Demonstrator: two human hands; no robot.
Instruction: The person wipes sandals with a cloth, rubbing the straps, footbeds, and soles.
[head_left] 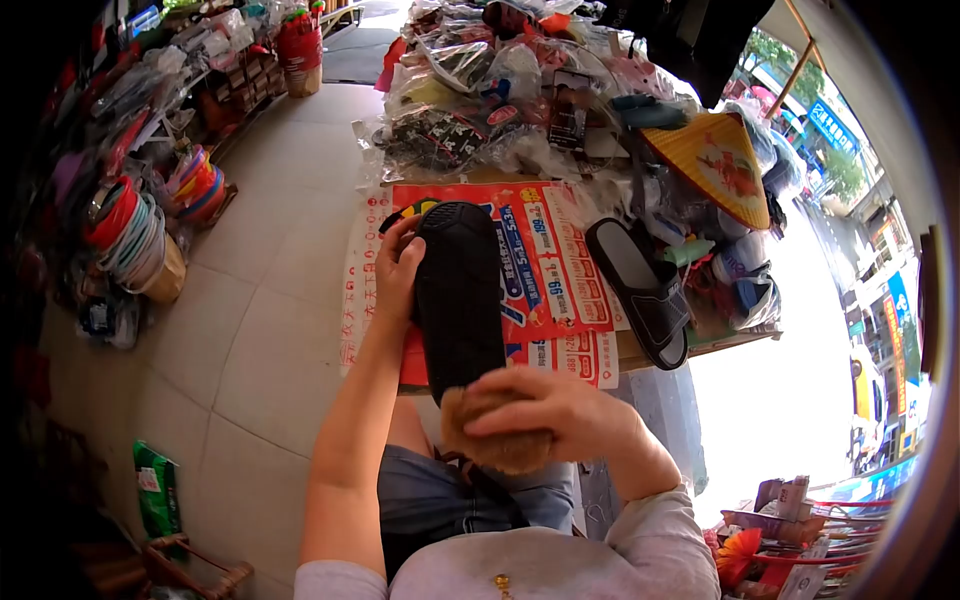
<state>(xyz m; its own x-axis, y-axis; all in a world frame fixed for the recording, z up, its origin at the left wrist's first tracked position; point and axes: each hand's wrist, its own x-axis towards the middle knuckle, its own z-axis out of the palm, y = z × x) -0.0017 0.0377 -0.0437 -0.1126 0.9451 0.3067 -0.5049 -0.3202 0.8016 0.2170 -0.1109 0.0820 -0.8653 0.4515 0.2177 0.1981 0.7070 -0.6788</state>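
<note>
A black slipper [462, 290] is held sole-up over the red printed sheet, its toe end away from me. My left hand [402, 262] grips it by the far left side, with the thumb on the edge of the sole. In my right hand [545, 408] is a brown fuzzy pad [495, 430], a brush or cloth whose exact kind I cannot make out. The pad touches the near end of the sole. A second black slipper [640, 292], with a grey footbed and a wide strap, lies right side up to the right.
Red and white printed sheets [570, 265] cover the near tabletop. Plastic-wrapped goods [470, 110] are heaped behind, beside a yellow conical hat [712, 165]. Colourful buckets [135, 235] stand on the tiled floor at left, and a green packet [158, 490] lies lower left.
</note>
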